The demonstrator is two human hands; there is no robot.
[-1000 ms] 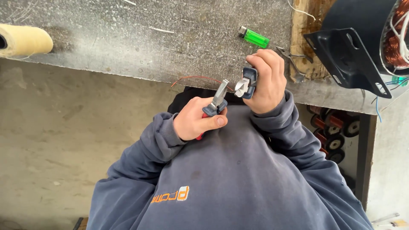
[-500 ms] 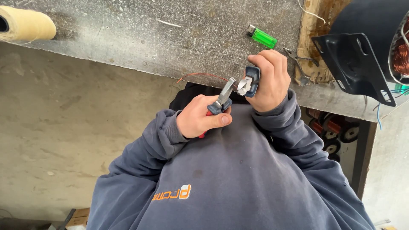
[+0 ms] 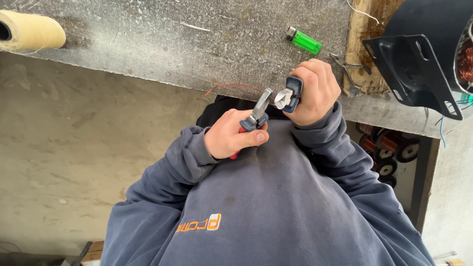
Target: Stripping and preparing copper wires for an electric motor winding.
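My left hand [image 3: 231,137] is closed around the red and blue handles of flat-nose pliers [image 3: 258,109], whose jaws point up and to the right. My right hand [image 3: 315,91] grips side cutters [image 3: 288,96] with dark blue handles, their jaws facing left. The two tool tips almost meet in front of my chest, at the edge of the grey bench top [image 3: 172,44]. A thin red wire [image 3: 231,87] arcs along the bench edge just left of the tools. Whether either tool bites on the wire I cannot tell.
A green lighter [image 3: 304,41] lies on the bench above my right hand. A cream twine roll [image 3: 29,30] sits far left. At right are a wooden board [image 3: 362,29], a small metal tool [image 3: 347,69] and a black motor housing [image 3: 419,54]. Copper wire spools [image 3: 389,148] sit below the bench.
Both hands keep their grip and hold the tool tips together. The view has drifted slightly, so the bench and the twine roll sit a little differently in frame.
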